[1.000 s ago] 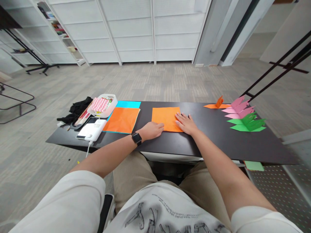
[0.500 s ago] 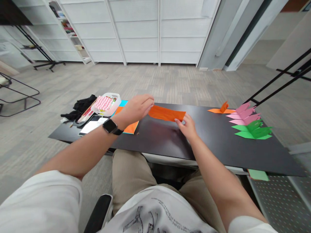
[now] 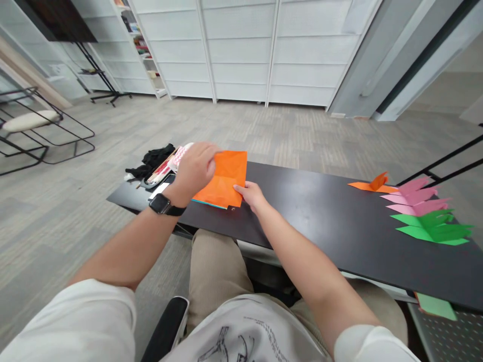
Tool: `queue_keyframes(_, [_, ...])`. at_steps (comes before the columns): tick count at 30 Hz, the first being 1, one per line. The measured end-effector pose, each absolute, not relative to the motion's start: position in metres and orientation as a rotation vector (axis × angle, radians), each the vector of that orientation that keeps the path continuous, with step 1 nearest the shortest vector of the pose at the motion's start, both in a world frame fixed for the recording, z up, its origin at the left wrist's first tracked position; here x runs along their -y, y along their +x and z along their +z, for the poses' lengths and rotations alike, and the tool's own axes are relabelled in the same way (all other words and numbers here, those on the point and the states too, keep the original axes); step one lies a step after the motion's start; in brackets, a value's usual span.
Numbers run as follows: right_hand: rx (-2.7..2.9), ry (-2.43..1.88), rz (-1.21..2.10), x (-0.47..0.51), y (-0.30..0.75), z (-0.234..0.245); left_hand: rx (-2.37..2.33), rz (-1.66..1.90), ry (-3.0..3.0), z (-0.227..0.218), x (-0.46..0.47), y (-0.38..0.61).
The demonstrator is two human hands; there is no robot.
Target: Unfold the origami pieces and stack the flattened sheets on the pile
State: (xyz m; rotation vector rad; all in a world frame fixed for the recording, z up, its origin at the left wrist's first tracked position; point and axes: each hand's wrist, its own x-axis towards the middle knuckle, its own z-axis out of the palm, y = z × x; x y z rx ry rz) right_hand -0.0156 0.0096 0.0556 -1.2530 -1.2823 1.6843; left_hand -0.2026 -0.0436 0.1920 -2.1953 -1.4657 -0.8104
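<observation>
My left hand and my right hand both grip one orange paper sheet, held tilted above the left part of the black table. The left hand pinches its upper left edge. The right hand pinches its lower right corner. Below the sheet lies a stack of paper with a blue edge showing. A dark watch is on my left wrist.
A white tray with pink patterned paper, pens and a black cloth sit at the table's left end. Folded orange, pink and green paper shapes lie at the right. A chair frame stands far left.
Both hands lifted the orange sheet off the table's middle and carried it left, over the paper stack. The camera view swung left.
</observation>
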Motion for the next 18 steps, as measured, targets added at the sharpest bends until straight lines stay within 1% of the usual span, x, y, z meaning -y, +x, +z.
queue_keyframes(3, [1.312, -1.378, 1.687, -0.008, -0.029, 0.045, 1.609, -0.801, -2.263, 0.15, 0.044, -0.201])
queue_keyframes(10, [1.534, -1.495, 1.573, -0.011, -0.041, 0.033, 2.049, -0.586, -2.253, 0.061, 0.031, -0.197])
queue_keyframes(14, [1.611, -1.518, 1.489, -0.01, -0.039, 0.022, 2.217, -0.517, -2.197, 0.038, 0.029, -0.195])
queue_keyframes(18, [1.601, -1.529, 1.415, -0.008, -0.04, 0.011, 2.237, -0.48, -2.233, 0.037, 0.028, -0.195])
